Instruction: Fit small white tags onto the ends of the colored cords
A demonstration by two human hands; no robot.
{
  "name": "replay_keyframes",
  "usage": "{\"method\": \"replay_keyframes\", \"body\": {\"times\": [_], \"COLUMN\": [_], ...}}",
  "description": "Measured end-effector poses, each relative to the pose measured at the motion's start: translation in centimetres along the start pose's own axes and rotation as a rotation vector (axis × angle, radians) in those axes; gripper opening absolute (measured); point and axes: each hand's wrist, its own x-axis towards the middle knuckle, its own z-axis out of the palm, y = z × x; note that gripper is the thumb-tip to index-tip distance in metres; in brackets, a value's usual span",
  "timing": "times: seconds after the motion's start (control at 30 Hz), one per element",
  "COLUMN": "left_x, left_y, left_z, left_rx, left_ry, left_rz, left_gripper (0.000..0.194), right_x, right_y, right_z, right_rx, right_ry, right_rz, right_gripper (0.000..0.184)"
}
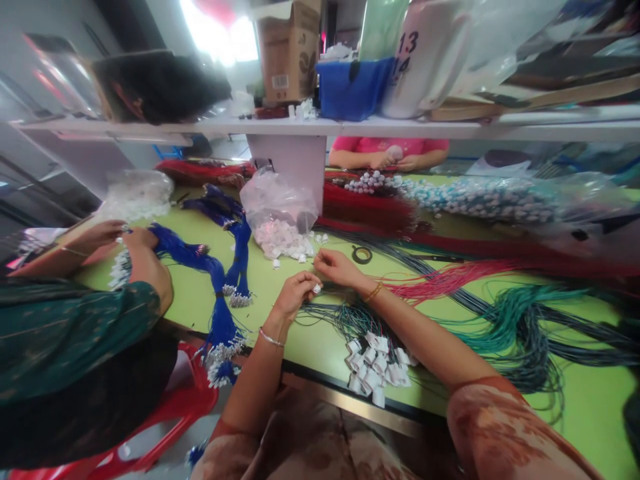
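My left hand (297, 291) is pinched shut on a small white connector (317, 288) above the green table (300, 333). My right hand (337, 267) hovers just right of it, fingers pinched on a thin wire that I can barely make out. Dark teal wires (350, 317) run from under my hands to a cluster of white connectors (377, 367) near the table's front edge. A pile of loose white connectors (283, 241) spills from a clear plastic bag (277, 200) just beyond my hands.
A person in a green sleeve (75, 333) on the left handles blue wire bundles (215, 273). Another person in pink (387, 152) sits across. Red wires (440, 277), teal wire bundles (510, 327), a tape roll (361, 254) and a shelf (300, 125) with boxes surround.
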Motion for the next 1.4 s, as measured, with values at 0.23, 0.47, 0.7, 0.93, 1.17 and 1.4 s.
{"method": "replay_keyframes", "body": {"times": [0.23, 0.47, 0.7, 0.93, 1.17, 1.4], "left_x": [0.7, 0.9, 0.9, 1.3, 1.3, 1.2], "left_y": [-0.5, -0.7, -1.2, -2.4, -2.6, -2.8], "left_z": [-0.3, -0.1, 0.5, 1.3, 1.5, 1.8], "left_rx": [-0.275, -0.367, -0.316, -0.276, -0.214, -0.175], "left_ry": [0.076, 0.071, 0.088, 0.155, 0.176, 0.080], "left_rz": [0.058, 0.055, 0.097, 0.055, 0.067, -0.045], "left_gripper": [0.016, 0.020, 0.027, 0.031, 0.028, 0.028], "right_x": [-1.6, -4.5, -4.6, -4.7, -4.5, -1.6], "right_y": [-2.2, -1.0, -1.2, -1.2, -0.7, 2.8], "right_z": [0.0, 0.0, 0.2, 0.1, -0.1, -3.3], "right_rx": [0.069, 0.040, -0.129, -0.227, -0.233, -0.451], "right_ry": [0.084, 0.088, 0.121, 0.063, 0.030, 0.029], "right_rz": [-0.007, 0.004, -0.025, -0.025, -0.028, 0.276], "right_gripper": [0.008, 0.008, 0.007, 0.011, 0.014, 0.015]}}
